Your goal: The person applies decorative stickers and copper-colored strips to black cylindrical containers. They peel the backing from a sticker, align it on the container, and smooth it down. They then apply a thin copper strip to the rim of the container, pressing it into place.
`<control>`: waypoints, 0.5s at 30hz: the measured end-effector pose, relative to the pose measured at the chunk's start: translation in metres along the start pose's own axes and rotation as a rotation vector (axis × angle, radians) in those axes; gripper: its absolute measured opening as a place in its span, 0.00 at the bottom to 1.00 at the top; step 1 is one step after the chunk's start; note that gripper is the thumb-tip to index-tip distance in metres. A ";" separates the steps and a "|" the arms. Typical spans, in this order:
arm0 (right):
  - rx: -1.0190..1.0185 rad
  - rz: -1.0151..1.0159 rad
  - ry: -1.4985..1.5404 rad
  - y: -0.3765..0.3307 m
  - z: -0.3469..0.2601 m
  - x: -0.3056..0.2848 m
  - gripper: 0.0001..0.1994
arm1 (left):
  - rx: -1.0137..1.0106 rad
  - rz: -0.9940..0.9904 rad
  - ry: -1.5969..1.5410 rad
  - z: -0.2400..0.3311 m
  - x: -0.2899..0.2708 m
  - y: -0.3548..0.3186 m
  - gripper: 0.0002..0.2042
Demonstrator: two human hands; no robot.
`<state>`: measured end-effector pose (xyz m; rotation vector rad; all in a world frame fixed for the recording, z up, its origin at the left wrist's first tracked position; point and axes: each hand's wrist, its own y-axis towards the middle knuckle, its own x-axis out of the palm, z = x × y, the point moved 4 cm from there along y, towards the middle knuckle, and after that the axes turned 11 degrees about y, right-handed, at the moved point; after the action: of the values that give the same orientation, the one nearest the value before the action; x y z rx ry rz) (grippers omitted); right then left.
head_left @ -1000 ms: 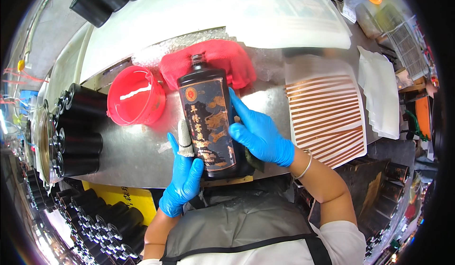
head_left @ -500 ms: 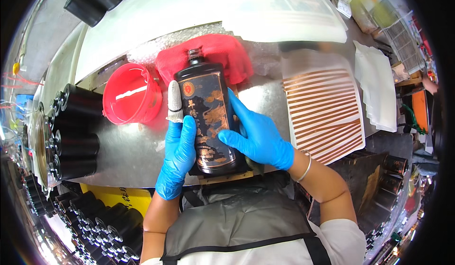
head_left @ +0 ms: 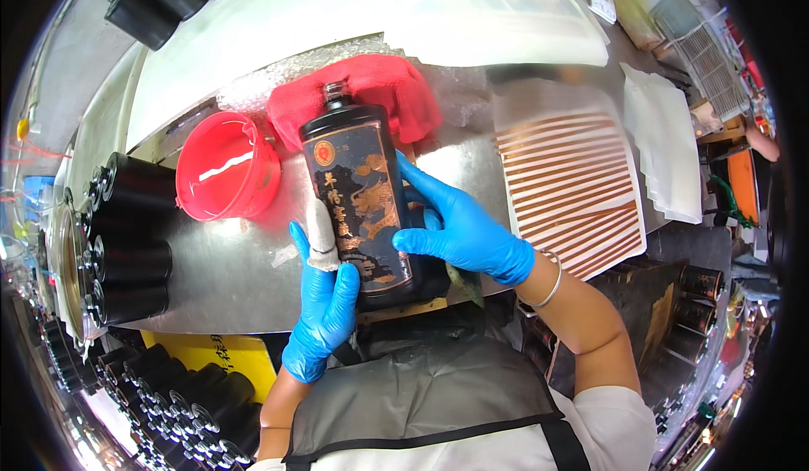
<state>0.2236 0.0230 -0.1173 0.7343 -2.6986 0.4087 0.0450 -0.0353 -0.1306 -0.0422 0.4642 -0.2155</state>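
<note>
A black bottle (head_left: 361, 210) with an open threaded neck and a copper-patterned front leans back over the table. My right hand (head_left: 463, 235), in a blue glove, grips its right side, thumb across the lower front and the other fingers partly hidden behind. My left hand (head_left: 324, 311), also gloved in blue, lies against the lower left edge with its fingers stretched and apart. One of its fingers wears a whitish fabric finger cover (head_left: 320, 235), which touches the bottle's left side. Behind the bottle neck lies a bunched red cloth (head_left: 404, 100).
Left of the bottle stands a red bucket (head_left: 270, 180). Copper-brown strips lie on a white sheet (head_left: 573, 193) at the right, beside white papers (head_left: 661, 147). Black bottles (head_left: 131, 269) line the left table edge; several more stand below. A yellow panel (head_left: 253, 353) shows under the table edge.
My left hand has moved down along the bottle's left side and its fingers have spread. The bottle has tilted slightly anticlockwise. My right hand keeps its hold.
</note>
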 end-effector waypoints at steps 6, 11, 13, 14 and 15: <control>-0.019 0.009 -0.233 -0.008 0.003 -0.003 0.46 | 0.143 -0.052 0.282 -0.009 -0.003 -0.010 0.30; -0.019 -0.046 -0.190 -0.009 0.008 -0.010 0.48 | -0.102 0.032 -0.034 -0.004 0.003 -0.017 0.31; -0.035 -0.093 -0.201 -0.006 0.007 -0.012 0.48 | -0.065 0.022 -0.011 -0.003 0.005 -0.017 0.32; -0.038 -0.084 -0.191 -0.003 0.003 -0.012 0.48 | -0.048 0.017 0.000 -0.003 0.005 -0.017 0.33; -0.039 -0.073 -0.178 -0.001 -0.001 -0.010 0.48 | 0.098 0.024 0.155 0.000 0.003 -0.018 0.34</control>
<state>0.2326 0.0273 -0.1195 0.8937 -2.8246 0.2845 0.0441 -0.0534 -0.1301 0.0763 0.6078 -0.2184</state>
